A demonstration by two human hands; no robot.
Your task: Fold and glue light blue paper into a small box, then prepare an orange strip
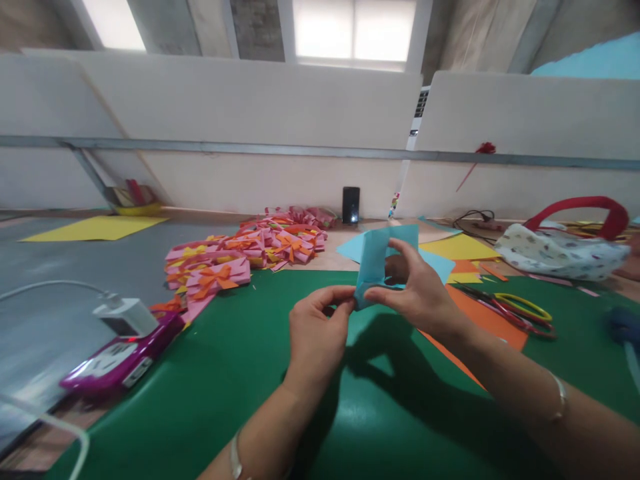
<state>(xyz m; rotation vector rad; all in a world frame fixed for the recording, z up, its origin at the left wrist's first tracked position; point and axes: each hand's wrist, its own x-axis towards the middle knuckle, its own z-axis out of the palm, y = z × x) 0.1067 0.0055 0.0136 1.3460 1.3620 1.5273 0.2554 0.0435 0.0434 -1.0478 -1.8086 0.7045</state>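
Both hands hold a folded piece of light blue paper [373, 257] above the green mat [240, 393]. My left hand [320, 327] pinches its lower left corner between thumb and fingertips. My right hand [425, 287] grips it from the right, thumb low and fingers at the upper part, with the paper bent open between them. Behind it lie flat light blue sheets [440, 265]. Under my right forearm is an orange sheet [493, 320], partly covered by the arm. Scissors with yellow and red handles [525, 310] rest on that sheet's right side.
Pink folded paper pieces with orange bows [215, 277] are heaped at the back left. A purple power strip [120, 360] with a white charger [125, 317] lies at the left. A phone [351, 205] leans at the back; a patterned cloth bag with a red handle [560, 250] sits right.
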